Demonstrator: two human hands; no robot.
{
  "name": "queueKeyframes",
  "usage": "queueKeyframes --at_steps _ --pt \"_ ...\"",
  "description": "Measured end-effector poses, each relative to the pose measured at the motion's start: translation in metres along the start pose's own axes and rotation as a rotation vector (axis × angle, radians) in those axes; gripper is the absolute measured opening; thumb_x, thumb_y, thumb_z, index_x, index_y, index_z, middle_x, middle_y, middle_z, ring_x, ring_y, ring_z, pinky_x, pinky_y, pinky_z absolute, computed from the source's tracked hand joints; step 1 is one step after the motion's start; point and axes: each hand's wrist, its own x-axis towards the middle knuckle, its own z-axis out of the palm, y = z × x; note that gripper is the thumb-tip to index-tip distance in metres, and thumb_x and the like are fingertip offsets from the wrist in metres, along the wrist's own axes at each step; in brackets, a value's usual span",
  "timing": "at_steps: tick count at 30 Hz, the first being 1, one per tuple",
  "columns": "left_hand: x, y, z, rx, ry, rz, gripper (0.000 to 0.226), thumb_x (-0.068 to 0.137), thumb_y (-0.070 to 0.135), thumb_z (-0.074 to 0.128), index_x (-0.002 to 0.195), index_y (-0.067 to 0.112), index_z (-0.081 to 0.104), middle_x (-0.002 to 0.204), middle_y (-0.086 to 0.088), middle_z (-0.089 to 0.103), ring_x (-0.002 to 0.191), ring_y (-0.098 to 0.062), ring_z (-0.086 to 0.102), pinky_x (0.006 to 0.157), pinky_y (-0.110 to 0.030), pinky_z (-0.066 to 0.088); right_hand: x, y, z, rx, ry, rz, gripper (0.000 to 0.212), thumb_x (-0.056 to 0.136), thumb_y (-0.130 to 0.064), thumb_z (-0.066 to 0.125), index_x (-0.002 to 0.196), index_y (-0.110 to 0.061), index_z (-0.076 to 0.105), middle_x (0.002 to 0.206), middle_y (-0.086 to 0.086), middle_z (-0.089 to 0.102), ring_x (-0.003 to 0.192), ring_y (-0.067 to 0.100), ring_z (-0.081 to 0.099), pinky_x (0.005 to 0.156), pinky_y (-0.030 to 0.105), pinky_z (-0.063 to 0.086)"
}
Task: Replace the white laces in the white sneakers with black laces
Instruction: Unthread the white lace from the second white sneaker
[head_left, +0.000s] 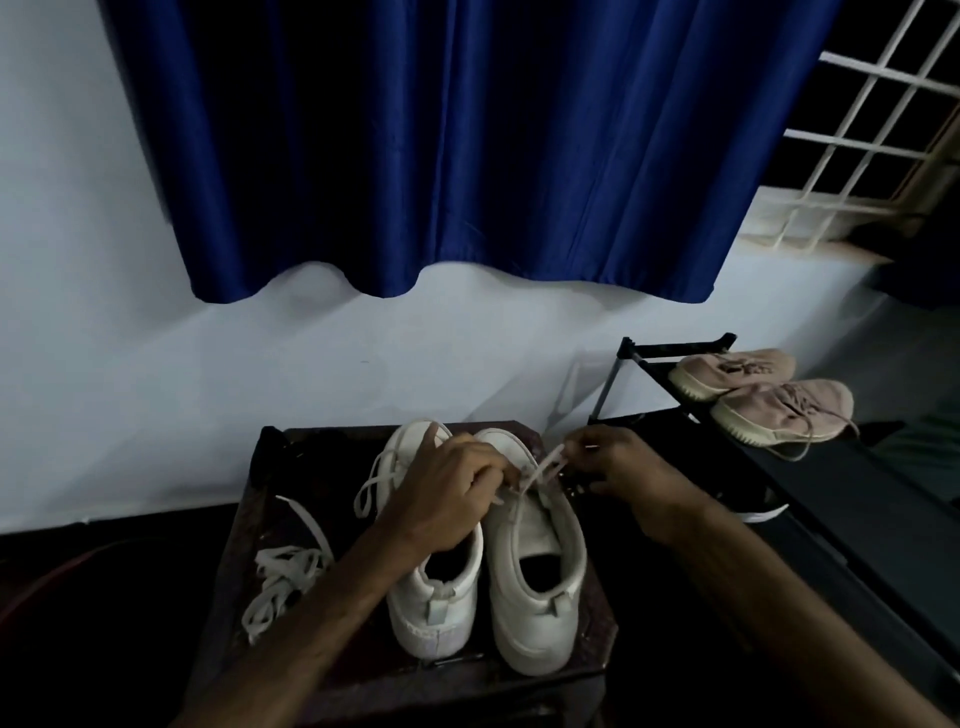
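Head view, looking down on two white sneakers side by side on a small dark table (270, 525), heels toward us. Both hands are over the right sneaker (535, 566). The left hand (447, 493) reaches across the left sneaker (436, 597) with fingers closed near the eyelets, apparently on the lace or tongue, though the exact pinch is hidden. The right hand (618, 467) is pinched shut on the white lace (545, 465), drawing it up and out to the side. By the look of it, the unlacing is underway on this shoe; the left sneaker has a lace loop (374, 483) trailing off its side. A loose white lace (283, 582) lies bunched on the table's left. No black laces can be made out in this dim light.

The risks: pull too sharply and the lace could snag in an eyelet, dragging the sneaker off the table's edge. A loose lace could also slide to the floor. Pink sneakers (763, 397) sit on a rack at right, well apart.
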Motion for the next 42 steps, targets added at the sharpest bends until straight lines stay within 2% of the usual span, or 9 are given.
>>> queueKeyframes --at_steps 5,9,16,22,28,31,34,36,42 --pt "-0.001 0.001 0.0 0.006 0.016 0.037 0.051 0.08 0.038 0.025 0.079 0.025 0.074 0.093 0.019 0.072 0.09 -0.003 0.057 0.098 -0.044 0.032 0.006 0.019 -0.008 -0.18 0.059 -0.123 0.014 0.09 -0.014 0.066 0.079 -0.022 0.071 0.093 0.011 0.07 0.085 0.02 0.067 0.086 0.045 0.054" --pt "-0.007 0.002 0.0 -0.102 0.039 -0.056 0.059 0.08 0.047 0.012 0.079 0.024 0.066 0.101 0.01 0.07 0.102 -0.001 0.05 0.113 -0.039 0.02 0.006 -0.003 -0.009 -0.591 -0.032 -0.482 0.012 0.089 -0.022 0.069 0.094 -0.032 0.072 0.106 -0.01 0.062 0.1 0.003 0.059 0.084 0.013 0.045" --pt "-0.009 0.002 -0.003 0.051 -0.027 -0.087 0.082 0.082 0.048 -0.004 0.107 0.015 0.067 0.109 -0.005 0.065 0.114 -0.021 0.054 0.114 -0.043 0.021 0.006 -0.013 0.011 -0.964 -0.243 -0.39 0.022 0.077 -0.025 0.062 0.093 -0.038 0.07 0.116 -0.022 0.057 0.107 0.001 0.056 0.092 0.041 0.049" --pt "-0.011 -0.003 0.0 0.0 0.02 -0.11 0.026 0.088 0.013 0.037 0.09 0.007 0.063 0.075 -0.012 0.065 0.068 -0.03 0.067 0.067 -0.056 0.056 0.007 -0.007 0.008 -0.831 -0.12 -0.404 0.012 0.071 -0.036 0.061 0.079 -0.032 0.069 0.104 -0.016 0.055 0.094 0.004 0.059 0.084 0.041 0.051" --pt "-0.012 0.008 -0.003 0.019 0.072 -0.036 0.073 0.086 0.044 0.004 0.098 0.027 0.074 0.104 0.006 0.071 0.108 -0.014 0.056 0.113 -0.045 0.024 0.027 -0.01 -0.037 -0.891 0.402 -0.326 0.016 0.08 -0.019 0.069 0.073 -0.032 0.063 0.099 -0.008 0.054 0.091 0.018 0.061 0.074 0.042 0.054" --pt "-0.011 0.006 -0.004 0.005 0.134 -0.036 0.058 0.089 0.036 0.016 0.094 0.02 0.072 0.094 0.0 0.072 0.097 -0.011 0.054 0.107 -0.049 0.036 0.022 -0.009 -0.029 -0.85 0.2 -0.403 0.011 0.081 -0.019 0.073 0.09 -0.025 0.07 0.107 -0.002 0.057 0.095 0.016 0.06 0.083 0.038 0.053" --pt "-0.009 0.0 0.004 -0.033 0.168 -0.091 0.021 0.084 0.011 0.036 0.1 0.011 0.049 0.077 -0.011 0.069 0.086 -0.021 0.052 0.073 -0.056 0.057 0.008 -0.021 -0.007 -0.824 -0.123 -0.491 0.016 0.081 -0.021 0.069 0.096 -0.024 0.074 0.113 -0.002 0.059 0.103 0.01 0.058 0.092 0.026 0.047" --pt "-0.009 -0.004 0.008 -0.009 0.255 -0.008 0.019 0.083 0.01 0.036 0.1 0.015 0.043 0.076 -0.011 0.068 0.084 -0.019 0.047 0.079 -0.046 0.055 0.005 -0.024 0.008 -0.981 -0.258 -0.443 0.019 0.08 -0.025 0.066 0.097 -0.03 0.074 0.119 -0.007 0.058 0.11 0.01 0.055 0.093 0.032 0.047" --pt "-0.012 -0.003 0.007 0.057 0.22 -0.014 0.017 0.084 0.011 0.036 0.096 0.017 0.046 0.072 -0.009 0.067 0.066 -0.025 0.067 0.077 -0.045 0.057 -0.003 -0.02 0.02 -0.971 -0.163 -0.375 0.011 0.079 -0.025 0.065 0.087 -0.031 0.069 0.113 -0.017 0.054 0.112 0.01 0.052 0.09 0.04 0.046"
